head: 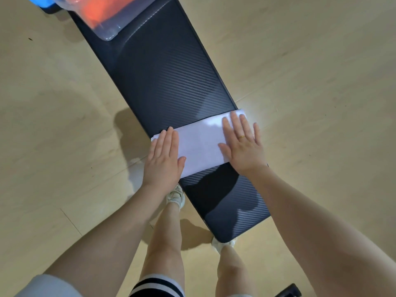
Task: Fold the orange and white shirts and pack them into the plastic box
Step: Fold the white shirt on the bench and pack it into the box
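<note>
- Two flat palms press on the white shirt [199, 144], folded into a strip lying across the dark bench [169, 82].
- Left hand [164, 159] covers the strip's left end, fingers together and extended, gripping nothing.
- Right hand [242, 144] covers the right end, fingers slightly spread, a ring on one.
- Far beyond both hands, the plastic box [107, 24] sits at the bench's other end with the orange shirt [100, 9] inside.

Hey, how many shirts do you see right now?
2. A folded white shirt lies across the near part of the dark textured bench, under both flat hands. An orange shirt sits inside the clear plastic box at the far end. More may be hidden there.
</note>
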Action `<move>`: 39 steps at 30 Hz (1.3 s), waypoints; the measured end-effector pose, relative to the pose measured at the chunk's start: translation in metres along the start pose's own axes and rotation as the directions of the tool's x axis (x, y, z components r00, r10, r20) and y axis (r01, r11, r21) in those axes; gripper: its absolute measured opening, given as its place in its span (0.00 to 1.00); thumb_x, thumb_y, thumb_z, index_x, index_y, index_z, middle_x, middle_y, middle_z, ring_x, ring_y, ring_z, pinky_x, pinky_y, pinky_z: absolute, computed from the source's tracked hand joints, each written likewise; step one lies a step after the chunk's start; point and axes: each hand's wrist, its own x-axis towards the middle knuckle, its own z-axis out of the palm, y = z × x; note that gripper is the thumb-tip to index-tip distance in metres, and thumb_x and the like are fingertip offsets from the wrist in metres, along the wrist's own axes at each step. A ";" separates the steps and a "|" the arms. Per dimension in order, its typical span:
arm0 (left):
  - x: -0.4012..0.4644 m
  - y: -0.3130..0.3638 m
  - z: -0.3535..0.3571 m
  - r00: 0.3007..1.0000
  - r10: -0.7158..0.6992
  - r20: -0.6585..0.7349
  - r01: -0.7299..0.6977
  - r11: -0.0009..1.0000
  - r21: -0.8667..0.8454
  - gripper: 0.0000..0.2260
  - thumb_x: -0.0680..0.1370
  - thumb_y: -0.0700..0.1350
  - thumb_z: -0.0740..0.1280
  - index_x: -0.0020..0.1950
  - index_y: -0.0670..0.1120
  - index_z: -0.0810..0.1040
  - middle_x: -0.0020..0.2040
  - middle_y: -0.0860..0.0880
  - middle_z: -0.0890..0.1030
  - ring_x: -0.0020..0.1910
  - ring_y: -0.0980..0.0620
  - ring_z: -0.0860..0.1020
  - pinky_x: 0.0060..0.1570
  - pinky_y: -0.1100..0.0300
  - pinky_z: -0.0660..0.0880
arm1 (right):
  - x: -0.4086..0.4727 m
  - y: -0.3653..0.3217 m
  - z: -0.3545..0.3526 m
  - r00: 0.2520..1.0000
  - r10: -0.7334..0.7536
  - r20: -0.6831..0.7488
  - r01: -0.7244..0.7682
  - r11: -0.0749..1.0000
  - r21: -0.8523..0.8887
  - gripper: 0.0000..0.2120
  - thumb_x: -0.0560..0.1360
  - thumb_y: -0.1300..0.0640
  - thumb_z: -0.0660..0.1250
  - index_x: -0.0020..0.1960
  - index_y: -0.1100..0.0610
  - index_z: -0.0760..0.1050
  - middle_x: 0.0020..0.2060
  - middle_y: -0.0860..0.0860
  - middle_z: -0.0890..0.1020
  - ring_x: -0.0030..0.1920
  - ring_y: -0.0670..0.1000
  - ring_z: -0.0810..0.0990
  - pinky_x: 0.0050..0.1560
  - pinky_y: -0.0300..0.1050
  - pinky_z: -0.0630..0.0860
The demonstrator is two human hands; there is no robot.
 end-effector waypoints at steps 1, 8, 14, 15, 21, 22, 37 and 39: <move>0.001 0.000 -0.005 1.000 -0.002 0.003 0.002 0.999 -0.035 0.28 0.78 0.48 0.61 0.74 0.37 0.58 0.74 0.40 0.61 0.74 0.42 0.60 0.71 0.52 0.51 | -0.002 0.004 -0.006 0.997 0.065 0.039 -0.068 0.994 0.089 0.28 0.80 0.43 0.44 0.77 0.53 0.45 0.77 0.53 0.47 0.77 0.55 0.47 0.74 0.52 0.42; -0.007 -0.004 -0.024 0.804 -0.518 0.294 0.561 0.493 -0.666 0.25 0.78 0.50 0.61 0.72 0.41 0.61 0.70 0.41 0.66 0.65 0.42 0.68 0.59 0.52 0.68 | -0.025 0.003 -0.029 0.857 0.468 0.214 -0.479 0.576 0.662 0.20 0.81 0.56 0.53 0.71 0.59 0.61 0.66 0.57 0.68 0.66 0.58 0.68 0.62 0.49 0.67; -0.017 0.000 -0.007 0.601 -0.480 0.639 0.703 -0.062 -0.709 0.17 0.77 0.51 0.63 0.61 0.42 0.72 0.56 0.46 0.77 0.53 0.47 0.76 0.52 0.55 0.73 | -0.019 -0.012 -0.021 0.793 0.522 0.315 -0.568 0.446 0.692 0.17 0.78 0.55 0.59 0.65 0.59 0.66 0.55 0.54 0.72 0.55 0.55 0.73 0.54 0.50 0.72; -0.018 -0.001 -0.004 0.600 -0.473 0.646 0.694 -0.094 -0.714 0.17 0.77 0.51 0.63 0.60 0.42 0.73 0.56 0.45 0.78 0.54 0.46 0.76 0.54 0.54 0.74 | -0.017 -0.014 -0.017 0.767 0.548 0.334 -0.585 0.383 0.715 0.16 0.76 0.55 0.61 0.63 0.59 0.67 0.51 0.53 0.73 0.50 0.53 0.73 0.48 0.47 0.72; -0.038 -0.016 -0.031 0.690 -0.502 0.522 0.574 -0.062 -0.817 0.10 0.77 0.50 0.64 0.54 0.46 0.73 0.54 0.47 0.78 0.54 0.45 0.76 0.59 0.49 0.73 | -0.041 -0.019 -0.022 0.804 0.390 0.448 -0.553 0.216 0.805 0.13 0.72 0.58 0.68 0.51 0.67 0.74 0.41 0.54 0.79 0.43 0.53 0.77 0.41 0.44 0.73; -0.044 -0.017 -0.043 0.712 -0.484 0.509 0.554 -0.059 -0.831 0.11 0.77 0.50 0.64 0.55 0.45 0.73 0.55 0.47 0.78 0.56 0.45 0.76 0.61 0.48 0.72 | -0.050 -0.020 -0.031 0.818 0.361 0.448 -0.532 0.179 0.828 0.11 0.73 0.59 0.68 0.52 0.65 0.74 0.41 0.53 0.79 0.43 0.52 0.78 0.40 0.40 0.74; -0.073 -0.014 -0.277 0.866 -0.492 0.087 0.155 0.098 -0.983 0.05 0.76 0.43 0.67 0.47 0.44 0.71 0.47 0.47 0.77 0.46 0.50 0.75 0.48 0.56 0.71 | -0.078 -0.066 -0.276 0.925 0.369 0.086 -0.177 0.219 0.960 0.12 0.73 0.59 0.64 0.34 0.56 0.63 0.30 0.49 0.65 0.31 0.49 0.61 0.31 0.41 0.59; -0.050 -0.031 -0.293 0.867 -0.497 0.033 0.119 0.141 -0.983 0.09 0.74 0.42 0.68 0.50 0.45 0.69 0.50 0.46 0.76 0.48 0.49 0.75 0.48 0.57 0.71 | -0.054 -0.080 -0.297 0.926 0.376 0.001 -0.100 0.243 0.965 0.16 0.73 0.61 0.63 0.31 0.54 0.60 0.28 0.47 0.62 0.29 0.48 0.59 0.30 0.40 0.57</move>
